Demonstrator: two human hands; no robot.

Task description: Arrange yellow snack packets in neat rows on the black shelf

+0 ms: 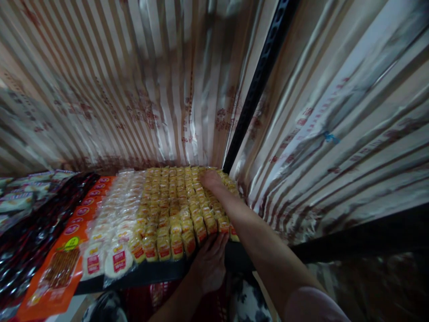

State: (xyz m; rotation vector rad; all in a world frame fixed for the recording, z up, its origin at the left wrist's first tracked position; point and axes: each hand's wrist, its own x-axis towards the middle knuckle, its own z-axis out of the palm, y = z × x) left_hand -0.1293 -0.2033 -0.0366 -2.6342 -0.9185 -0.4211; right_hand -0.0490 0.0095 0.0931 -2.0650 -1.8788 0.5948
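While the right hand (pixel 210 180) is laid flat, fingers spread, on the far end of the yellow snack packs (pixel 174 210), the left hand (pixel 209 264) is pressed open against their near edge at lower centre; no grip is closed on anything. The packs are set in tight rows on a dark shelf (pixel 157 273), long axis running from lower centre up toward the frame's centre. Each pack is small, yellow, with a red label. Just left, white round packs (pixel 114 232) are lined the same way, then orange packets (pixel 63 259) and dark packets (pixel 30 237) at lower left. Striped shiny sheeting (pixel 134 80) is hung behind.
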